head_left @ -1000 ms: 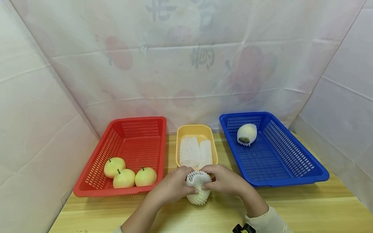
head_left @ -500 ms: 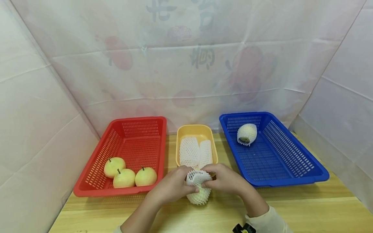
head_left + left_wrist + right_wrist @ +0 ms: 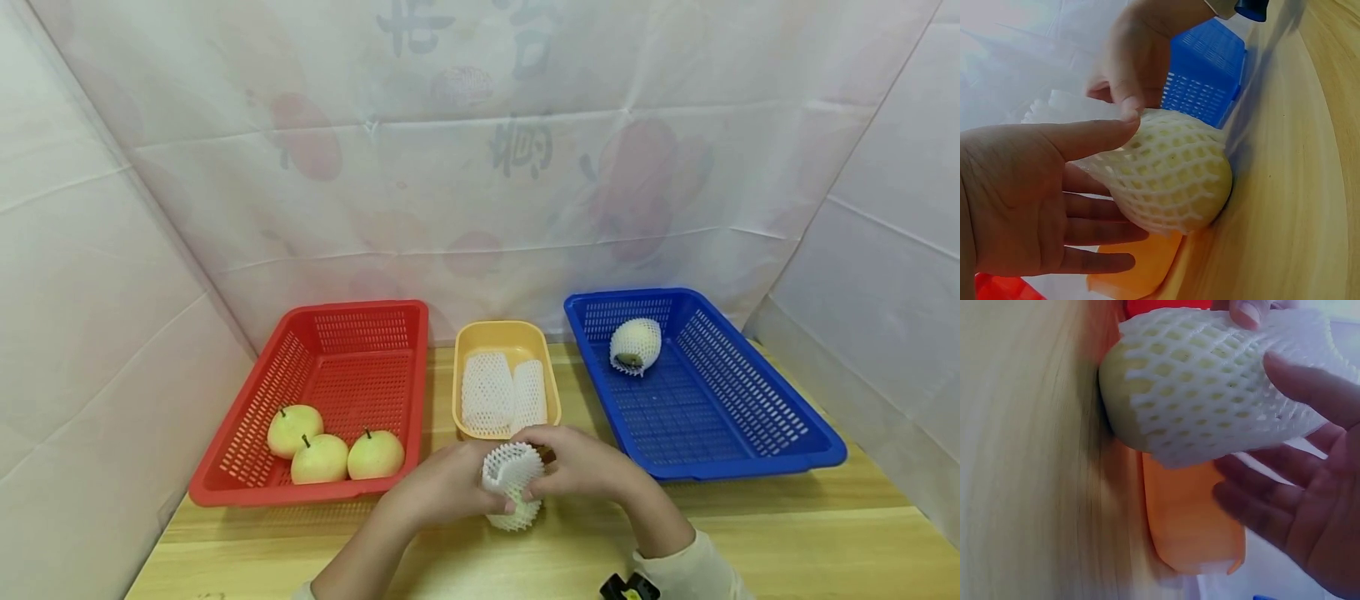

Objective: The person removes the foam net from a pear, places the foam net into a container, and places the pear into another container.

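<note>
A yellow-green pear point(image 3: 1115, 394) stands on the table in front of me, inside a white foam net sleeve point(image 3: 513, 468). The loose upper part of the net rises above the fruit. From the left, my left hand point(image 3: 452, 482) pinches the net, thumb on the near side and forefinger behind. My right hand point(image 3: 583, 465) pinches it from the right the same way. The two thumb tips nearly meet in the left wrist view, while the lower fingers of my left hand point(image 3: 1016, 200) stretch out beside the pear. In the right wrist view, the pear's bottom end shows bare below the net edge.
On the left, a red basket point(image 3: 352, 308) holds three bare pears point(image 3: 318, 460). Behind my hands, a yellow tray point(image 3: 501, 329) contains flat foam nets point(image 3: 487, 392). To the right, a blue basket point(image 3: 675, 467) has one netted pear point(image 3: 636, 343). White cloth walls point(image 3: 480, 200) surround the table.
Both hands and their thumbs have shifted slightly down along the net toward me. The top of the net has come down a little, its opening now rounder. Baskets and tray are unchanged.
</note>
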Tool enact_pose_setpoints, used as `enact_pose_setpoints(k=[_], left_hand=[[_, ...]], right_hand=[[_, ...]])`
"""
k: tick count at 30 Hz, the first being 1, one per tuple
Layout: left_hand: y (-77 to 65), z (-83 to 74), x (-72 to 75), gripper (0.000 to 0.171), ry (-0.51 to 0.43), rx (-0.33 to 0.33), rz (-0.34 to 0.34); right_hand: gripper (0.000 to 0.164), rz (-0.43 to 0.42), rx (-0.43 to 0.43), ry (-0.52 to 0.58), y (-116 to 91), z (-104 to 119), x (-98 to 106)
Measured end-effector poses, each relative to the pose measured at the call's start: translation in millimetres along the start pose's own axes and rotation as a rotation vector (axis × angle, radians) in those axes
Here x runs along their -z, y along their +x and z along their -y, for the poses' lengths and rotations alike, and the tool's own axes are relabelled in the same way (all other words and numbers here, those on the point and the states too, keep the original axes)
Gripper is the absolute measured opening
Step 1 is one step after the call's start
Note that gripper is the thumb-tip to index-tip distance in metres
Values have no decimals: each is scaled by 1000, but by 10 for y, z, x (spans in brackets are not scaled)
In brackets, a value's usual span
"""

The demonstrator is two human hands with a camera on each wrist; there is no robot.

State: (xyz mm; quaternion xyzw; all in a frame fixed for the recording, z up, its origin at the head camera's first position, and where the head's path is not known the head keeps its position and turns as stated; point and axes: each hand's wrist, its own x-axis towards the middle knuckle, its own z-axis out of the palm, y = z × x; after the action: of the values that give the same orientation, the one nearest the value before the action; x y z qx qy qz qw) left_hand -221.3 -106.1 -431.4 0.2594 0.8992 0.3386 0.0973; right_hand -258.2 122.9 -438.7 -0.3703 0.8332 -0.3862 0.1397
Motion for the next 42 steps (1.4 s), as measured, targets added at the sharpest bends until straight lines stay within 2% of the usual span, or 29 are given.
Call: enact_pose_setpoints(k=[4, 8, 16, 24, 37, 42], left_hand=[[-10, 18, -21, 42, 29, -14, 11], [-5, 30, -38, 41, 47, -4, 19], [-17, 19, -30, 48, 32, 25, -11], [-32, -8, -13, 45, -5, 41, -26], [-28, -39, 17, 35, -28, 73, -59], [-33, -49, 30, 40, -16, 59, -83]], right_hand=[[56, 63, -27, -34, -12, -9, -18], [57, 69, -27, -41, -12, -17, -32], [47, 62, 5, -54, 5, -29, -18], [34, 42, -16, -50, -6, -15, 8], [27, 0, -6, -39, 1, -9, 29], [26, -19, -8, -29, -6, -14, 25]])
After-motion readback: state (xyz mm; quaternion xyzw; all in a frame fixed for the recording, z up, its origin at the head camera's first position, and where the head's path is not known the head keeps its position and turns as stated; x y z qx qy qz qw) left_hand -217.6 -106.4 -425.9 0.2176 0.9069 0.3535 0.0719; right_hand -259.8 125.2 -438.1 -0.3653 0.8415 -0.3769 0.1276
